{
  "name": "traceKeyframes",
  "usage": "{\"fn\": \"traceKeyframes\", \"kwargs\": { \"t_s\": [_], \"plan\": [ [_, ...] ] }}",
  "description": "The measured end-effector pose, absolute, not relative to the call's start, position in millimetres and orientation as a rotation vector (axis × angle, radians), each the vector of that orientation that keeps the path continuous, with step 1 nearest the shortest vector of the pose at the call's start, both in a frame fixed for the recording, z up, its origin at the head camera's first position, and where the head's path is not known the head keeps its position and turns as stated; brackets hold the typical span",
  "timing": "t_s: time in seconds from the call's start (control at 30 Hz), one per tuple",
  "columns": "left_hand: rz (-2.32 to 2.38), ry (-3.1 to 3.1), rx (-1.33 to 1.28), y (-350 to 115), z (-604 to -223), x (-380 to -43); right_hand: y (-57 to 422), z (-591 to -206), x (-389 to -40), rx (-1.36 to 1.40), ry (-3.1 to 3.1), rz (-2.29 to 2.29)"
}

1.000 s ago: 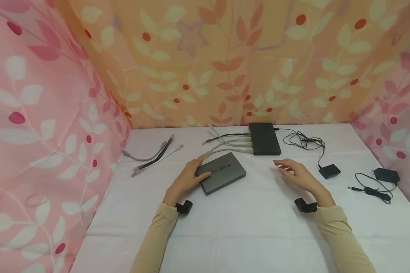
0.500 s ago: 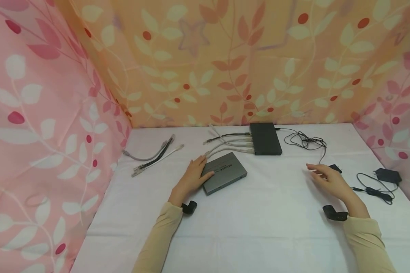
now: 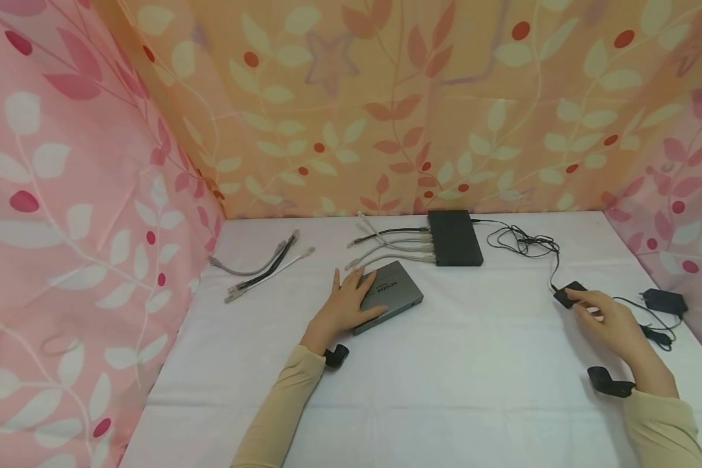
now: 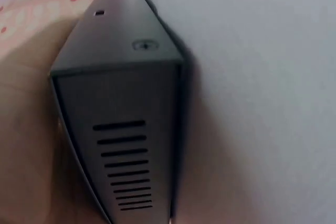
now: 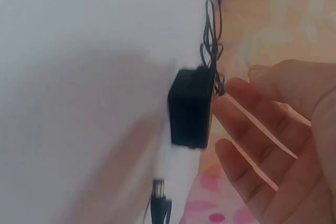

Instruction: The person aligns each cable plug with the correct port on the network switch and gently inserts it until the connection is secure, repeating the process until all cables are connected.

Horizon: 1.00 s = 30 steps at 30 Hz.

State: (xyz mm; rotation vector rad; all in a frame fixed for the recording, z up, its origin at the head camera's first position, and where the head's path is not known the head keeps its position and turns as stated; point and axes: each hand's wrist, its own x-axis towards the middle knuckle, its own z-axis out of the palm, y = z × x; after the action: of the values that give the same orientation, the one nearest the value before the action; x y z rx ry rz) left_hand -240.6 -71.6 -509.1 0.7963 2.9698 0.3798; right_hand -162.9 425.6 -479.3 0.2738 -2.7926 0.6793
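Observation:
My left hand [image 3: 346, 307] rests with spread fingers on a grey Netgear network switch [image 3: 402, 294] lying on the white table. The left wrist view shows the vented side of this switch [image 4: 123, 166], with part of the hand along its face. Over on the right, my right hand [image 3: 614, 328] reaches with bent, relaxed fingers to a black power adapter [image 3: 566, 296], fingertips overlapping its near edge. Seen from the right wrist, the fingers [image 5: 252, 114] stand apart beside the adapter [image 5: 190, 109]. Its thin cord [image 3: 556, 266] runs back to a black box.
That black box [image 3: 455, 239] sits near the back edge, several network cables [image 3: 403, 246] plugged into its left side. Loose network cables [image 3: 263, 266] lie at the back left. A second power adapter [image 3: 665, 301] with bundled cord is near the right edge. Patterned fabric surrounds the table.
My right hand has moved right, from beside the switch to the power adapter. My left hand has slid slightly right over the switch, its fingers spreading. The switch has hardly moved.

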Motion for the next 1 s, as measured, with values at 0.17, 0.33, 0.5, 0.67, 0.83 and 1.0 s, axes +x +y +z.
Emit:
{"fn": "traceKeyframes", "kwargs": {
  "t_s": [0.17, 0.33, 0.5, 0.67, 0.83, 1.0],
  "plan": [
    [0.374, 2.951, 0.821, -68.0, -507.5, -238.0, 445.9, -481.4, -152.0, 0.129, -2.906, 0.584],
    [0.43, 2.953, 0.791, -65.8, -506.4, -237.4, 462.3, -487.9, -141.8, -0.035, -3.009, 0.496],
    [0.475, 2.969, 0.753, -65.0, -505.3, -237.5, 469.6, -492.7, -137.1, -0.082, -3.025, 0.333],
    [0.493, 2.984, 0.746, -64.3, -502.6, -236.3, 472.6, -494.6, -136.9, -0.117, -3.032, 0.215],
    [0.481, 2.99, 0.722, -62.3, -502.5, -235.9, 474.2, -496.4, -138.5, -0.108, -2.997, 0.234],
    [0.487, 2.99, 0.713, -60.7, -503.7, -235.6, 476.5, -500.5, -140.1, -0.131, -2.989, 0.26]
  ]
}}
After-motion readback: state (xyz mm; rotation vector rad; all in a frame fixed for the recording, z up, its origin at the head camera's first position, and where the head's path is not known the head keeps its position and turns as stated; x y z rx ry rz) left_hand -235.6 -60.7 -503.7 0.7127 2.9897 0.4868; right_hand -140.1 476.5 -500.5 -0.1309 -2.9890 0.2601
